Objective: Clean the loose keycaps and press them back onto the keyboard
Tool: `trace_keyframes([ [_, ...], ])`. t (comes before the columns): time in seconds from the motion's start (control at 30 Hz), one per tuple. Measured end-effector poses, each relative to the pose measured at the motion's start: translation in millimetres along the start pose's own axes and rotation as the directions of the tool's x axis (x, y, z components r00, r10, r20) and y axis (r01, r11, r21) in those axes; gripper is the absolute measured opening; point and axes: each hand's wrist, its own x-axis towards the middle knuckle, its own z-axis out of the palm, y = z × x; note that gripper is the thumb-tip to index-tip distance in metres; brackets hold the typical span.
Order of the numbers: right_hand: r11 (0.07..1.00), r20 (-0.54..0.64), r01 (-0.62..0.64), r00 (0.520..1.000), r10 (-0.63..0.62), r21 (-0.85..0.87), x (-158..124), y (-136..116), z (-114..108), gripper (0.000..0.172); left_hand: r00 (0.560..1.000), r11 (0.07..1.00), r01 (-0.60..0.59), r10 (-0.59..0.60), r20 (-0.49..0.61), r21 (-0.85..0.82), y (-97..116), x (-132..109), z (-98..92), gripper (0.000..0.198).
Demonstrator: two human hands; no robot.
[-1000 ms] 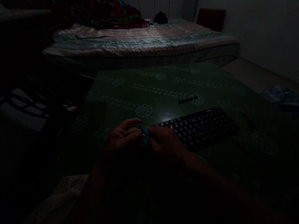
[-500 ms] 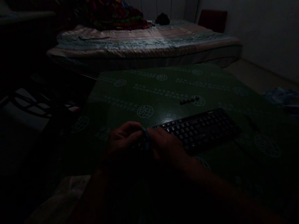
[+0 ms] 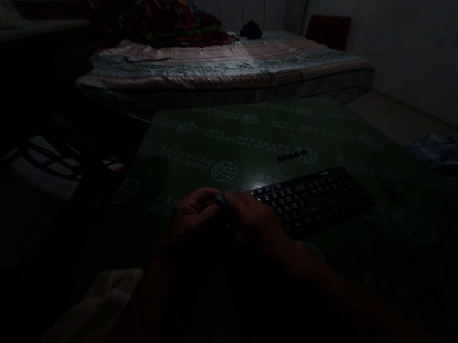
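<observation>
In dim light, my left hand [image 3: 193, 218] and my right hand [image 3: 255, 217] meet at the left end of a black keyboard [image 3: 317, 197]. The fingers of both are bent and closed around a small bluish thing [image 3: 220, 199], which pokes out between them. Its kind cannot be made out, since the fingers cover most of it. Beyond the keyboard lies a short row of small dark pieces [image 3: 291, 154], too dim to name. The keyboard's left end is hidden by my right hand.
The green table [image 3: 172, 152] carries white globe prints. A pale crumpled cloth [image 3: 108, 290] is at the lower left. Behind the table stands a bed [image 3: 211, 68] with a red patterned blanket [image 3: 176, 21]. A dark chair-like frame [image 3: 50, 161] is left; bluish fabric [image 3: 442, 151] lies right.
My right fingers have shifted slightly over the bluish thing, so less of it shows. Both hands stay together. The whole view has moved a little.
</observation>
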Motion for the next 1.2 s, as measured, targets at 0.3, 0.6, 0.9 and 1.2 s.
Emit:
trace_keyframes([
  [0.3,0.994,0.138,-0.102,0.985,0.108,-0.048,0,3,-3,0.033,0.996,0.996,0.045,-0.051,0.071,0.079,7,-4,4.4,0.031],
  [0.6,0.982,0.156,-0.038,0.986,0.067,-0.183,2,-3,-9,0.041,0.992,0.987,0.052,-0.069,0.108,0.153,2,-3,-0.8,0.034],
  [0.9,0.983,0.168,-0.109,0.977,0.133,-0.145,4,7,-4,0.031,0.992,0.993,0.04,-0.053,0.116,0.111,-2,-1,-0.2,0.047],
  [1.2,0.975,0.134,-0.122,0.98,0.149,-0.185,2,2,-4,0.038,0.999,0.991,-0.033,0.03,0.029,0.133,-9,2,3.3,0.037],
])
